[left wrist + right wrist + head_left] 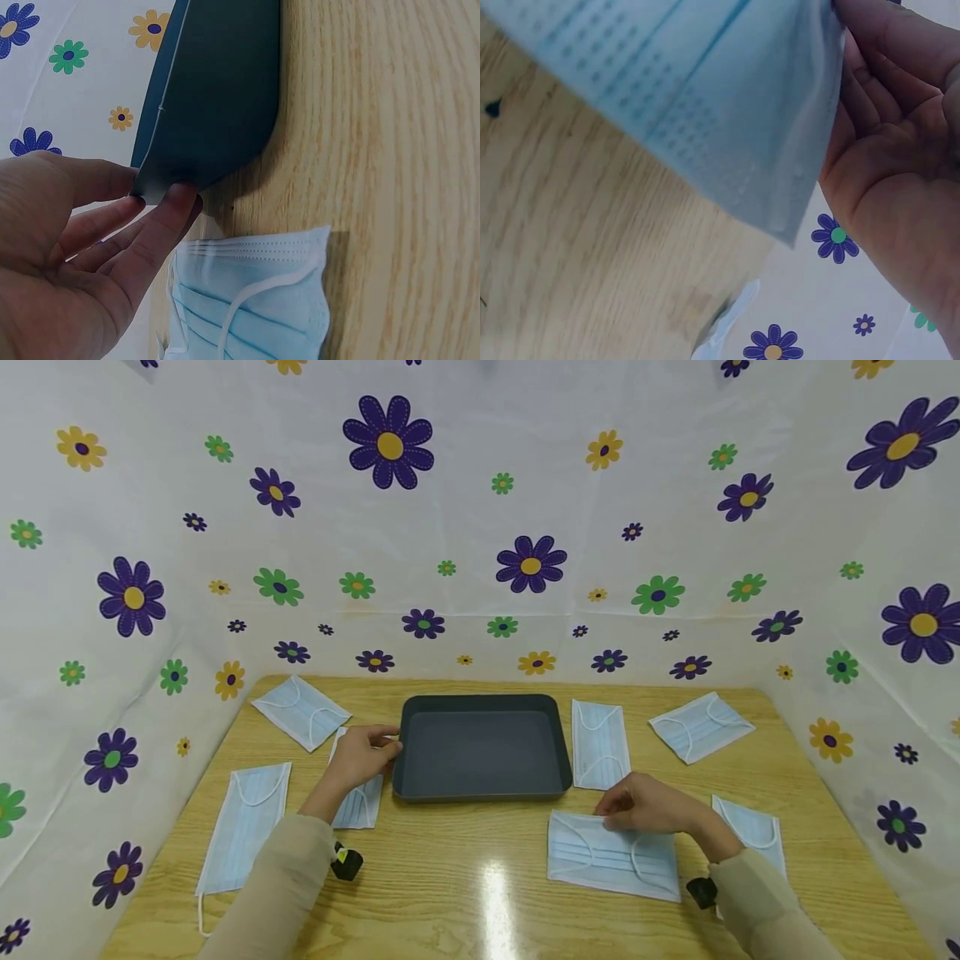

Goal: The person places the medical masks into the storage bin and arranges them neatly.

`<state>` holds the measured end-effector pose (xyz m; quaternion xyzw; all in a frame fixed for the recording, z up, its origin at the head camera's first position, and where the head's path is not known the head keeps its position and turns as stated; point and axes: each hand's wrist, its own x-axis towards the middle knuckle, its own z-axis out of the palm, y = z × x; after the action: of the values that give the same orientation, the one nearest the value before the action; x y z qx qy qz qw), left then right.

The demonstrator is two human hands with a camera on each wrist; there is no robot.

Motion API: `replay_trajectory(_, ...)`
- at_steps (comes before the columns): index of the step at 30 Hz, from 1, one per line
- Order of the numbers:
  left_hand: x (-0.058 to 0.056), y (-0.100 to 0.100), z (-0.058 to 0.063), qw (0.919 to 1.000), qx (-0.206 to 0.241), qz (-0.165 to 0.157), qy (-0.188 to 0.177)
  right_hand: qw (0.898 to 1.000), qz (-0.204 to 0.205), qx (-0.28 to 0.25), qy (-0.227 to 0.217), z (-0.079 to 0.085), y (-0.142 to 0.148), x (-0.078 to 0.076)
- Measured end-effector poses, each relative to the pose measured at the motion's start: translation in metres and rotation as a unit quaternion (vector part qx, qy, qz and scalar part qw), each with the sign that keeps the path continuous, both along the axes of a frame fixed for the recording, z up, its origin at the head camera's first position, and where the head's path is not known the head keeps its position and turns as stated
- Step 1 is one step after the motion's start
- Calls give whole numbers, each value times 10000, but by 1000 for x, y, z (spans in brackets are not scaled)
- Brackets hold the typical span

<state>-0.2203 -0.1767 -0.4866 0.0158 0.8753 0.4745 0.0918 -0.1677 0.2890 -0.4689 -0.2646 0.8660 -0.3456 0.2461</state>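
Note:
My left hand pinches the left wall of a dark grey rectangular tray, thumb on the rim and fingers along the outer side in the left wrist view. Partly covered by that hand, a blue face mask lies on the table beside the tray. In my right hand is the upper edge of another face mask, in front of the tray's right corner. The right wrist view shows this mask close up, its edge between thumb and fingers and its corner hanging over the wood.
More blue masks lie around: one right of the tray, one at the back right, one by the right forearm, one at the back left and one at the left. A flowered cloth surrounds the wooden table.

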Motion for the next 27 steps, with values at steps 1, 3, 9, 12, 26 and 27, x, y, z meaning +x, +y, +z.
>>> replay_trajectory(1, 0, 0, 0, 10000, -5, -20, 6, 10000, 6, -33, -6, 0, 1, 0)
replay_trajectory(3, 0, 0, 0, 10000, 2, 2, -27, 10000, 16, -67, 6, 0, 2, -1)
replay_trajectory(9, 0, -1, -1, 9999, -114, -18, 29, 9998, -121, -123, -80, 1, 5, -2)
replay_trajectory(12, 0, -2, -1, 9998, -154, -41, 73, 9994, -93, -313, -105, 2, 7, -3)
replay_trajectory(26, 1, 2, 0, 9998, -161, 9, 73, 9989, -153, -438, 13, 11, 4, -9)
replay_trajectory(27, 1, 3, -1, 9998, -186, 2, 81, 9989, -177, -428, 14, 12, 4, -10)
